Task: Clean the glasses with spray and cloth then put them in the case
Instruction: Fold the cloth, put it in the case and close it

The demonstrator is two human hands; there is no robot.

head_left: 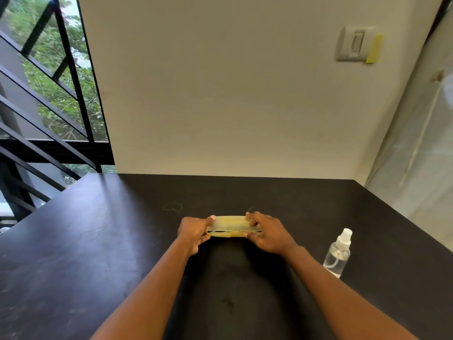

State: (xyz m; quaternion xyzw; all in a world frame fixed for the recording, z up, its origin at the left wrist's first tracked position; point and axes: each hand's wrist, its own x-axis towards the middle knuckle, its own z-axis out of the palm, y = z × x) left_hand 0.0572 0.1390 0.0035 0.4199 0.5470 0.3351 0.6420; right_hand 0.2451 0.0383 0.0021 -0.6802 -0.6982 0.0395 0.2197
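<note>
- The left hand (193,233) grips the left end of a glasses case (232,226), fingers curled round it, thumb on top.
- The right hand (268,235) pinches the right end, fingertips over the lid.
- The case is long, flat and yellowish with a frosted translucent lid, a dark slit showing along its near side; it sits mid-table.
- A clear plastic spray bottle (337,252) with a white nozzle stands upright near the right edge.
- The table (98,241) is matte black and smudged.
</note>
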